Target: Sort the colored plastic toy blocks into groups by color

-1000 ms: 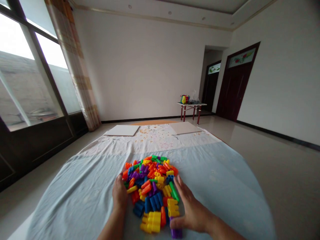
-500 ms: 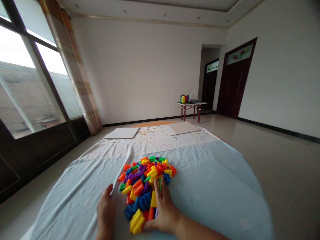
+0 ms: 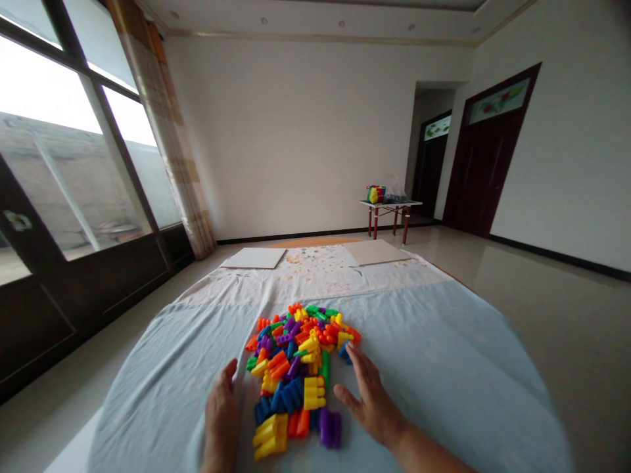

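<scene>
A heap of colourful plastic building blocks [image 3: 296, 361] lies on a light blue sheet [image 3: 434, 368] spread on the floor. My left hand [image 3: 220, 410] rests flat on the sheet just left of the heap, fingers stretched forward and holding nothing. My right hand [image 3: 369, 397] lies open on the right side of the heap, fingers spread, its thumb close to a purple block [image 3: 329, 427]. A yellow block [image 3: 270, 437] sits at the near edge between my hands.
Beyond the blue sheet lies a white patterned cloth [image 3: 320, 269] with two flat boards [image 3: 254, 258] on it. A small red-legged table [image 3: 389, 213] with bags stands at the far wall. Large windows run along the left, dark doors on the right.
My right hand has come off the top of the heap and moved to its right side. The view has shifted a little; the left hand has stayed beside the blocks.
</scene>
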